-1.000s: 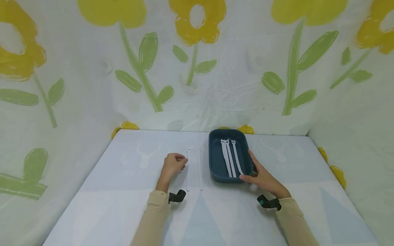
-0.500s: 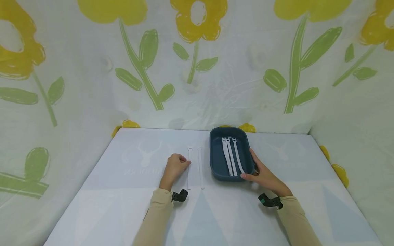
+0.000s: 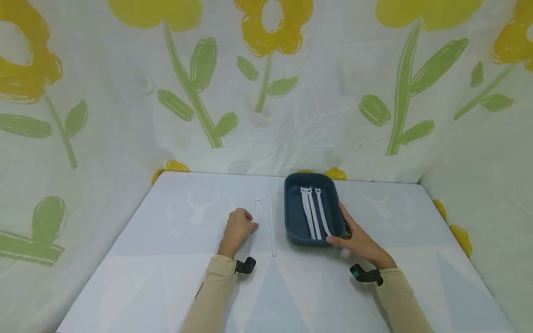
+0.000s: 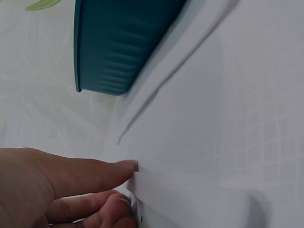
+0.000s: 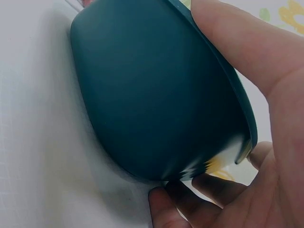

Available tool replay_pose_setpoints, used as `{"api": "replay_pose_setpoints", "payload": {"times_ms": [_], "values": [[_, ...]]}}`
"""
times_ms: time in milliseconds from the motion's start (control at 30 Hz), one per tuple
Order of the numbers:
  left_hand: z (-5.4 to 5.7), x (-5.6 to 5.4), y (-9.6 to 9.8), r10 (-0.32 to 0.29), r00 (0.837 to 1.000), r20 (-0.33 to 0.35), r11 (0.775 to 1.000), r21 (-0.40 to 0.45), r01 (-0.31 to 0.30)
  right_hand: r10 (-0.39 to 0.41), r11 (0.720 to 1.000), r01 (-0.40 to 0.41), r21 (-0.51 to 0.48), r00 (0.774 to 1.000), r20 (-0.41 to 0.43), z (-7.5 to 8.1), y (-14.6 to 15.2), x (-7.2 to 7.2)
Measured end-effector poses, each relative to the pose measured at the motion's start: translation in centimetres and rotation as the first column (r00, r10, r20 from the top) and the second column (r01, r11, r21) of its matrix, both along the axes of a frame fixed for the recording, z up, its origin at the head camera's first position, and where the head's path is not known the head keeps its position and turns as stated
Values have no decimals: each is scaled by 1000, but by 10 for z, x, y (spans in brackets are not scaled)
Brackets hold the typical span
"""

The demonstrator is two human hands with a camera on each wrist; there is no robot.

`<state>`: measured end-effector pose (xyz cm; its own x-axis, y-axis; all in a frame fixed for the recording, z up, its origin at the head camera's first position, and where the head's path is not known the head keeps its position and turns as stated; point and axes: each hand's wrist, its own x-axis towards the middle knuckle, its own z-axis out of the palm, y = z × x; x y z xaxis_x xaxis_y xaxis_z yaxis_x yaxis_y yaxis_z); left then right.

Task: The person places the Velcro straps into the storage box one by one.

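Note:
My left hand (image 3: 238,232) pinches a white cable tie (image 3: 257,203) with a slotted head, between thumb and fingers. In the left wrist view, the pinched cable tie (image 4: 190,192) runs out from the fingertips, close over the table. Just to its right a second white cable tie (image 3: 272,231) lies lengthwise on the table. My right hand (image 3: 361,244) grips the near right corner of a dark blue-green plastic basket (image 3: 294,222), thumb at the rim and fingers around the outside. Several white cable ties (image 3: 308,210) lie side by side inside the basket.
The white table (image 3: 145,286) has pale printed shapes and its far edge meets a hanging cloth (image 3: 325,129) with yellow flowers. Cloth also hangs on the left and right sides. A small black camera (image 3: 245,266) sits on each wrist.
My left hand has moved slightly right and toward me onto the nearer cable tie, whose near end has swung left. The right hand keeps its hold on the basket.

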<state>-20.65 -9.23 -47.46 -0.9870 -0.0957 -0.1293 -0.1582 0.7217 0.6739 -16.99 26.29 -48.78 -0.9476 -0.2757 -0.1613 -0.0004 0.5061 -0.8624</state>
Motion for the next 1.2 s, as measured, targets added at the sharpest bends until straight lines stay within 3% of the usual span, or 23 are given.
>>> {"api": "replay_pose_setpoints", "payload": {"times_ms": [333,800,1200], "values": [[6,5,-1,-2,999,-41,997,-82,-2,-7,1000,7,6,1000,-5,4,-2,-1],[9,8,-1,-2,999,-34,998,-63,0,-4,1000,4,3,1000,-2,6,-3,2],[13,12,3,-12,999,-48,992,-128,6,10,1000,-10,-9,1000,-12,6,-2,2]]}}
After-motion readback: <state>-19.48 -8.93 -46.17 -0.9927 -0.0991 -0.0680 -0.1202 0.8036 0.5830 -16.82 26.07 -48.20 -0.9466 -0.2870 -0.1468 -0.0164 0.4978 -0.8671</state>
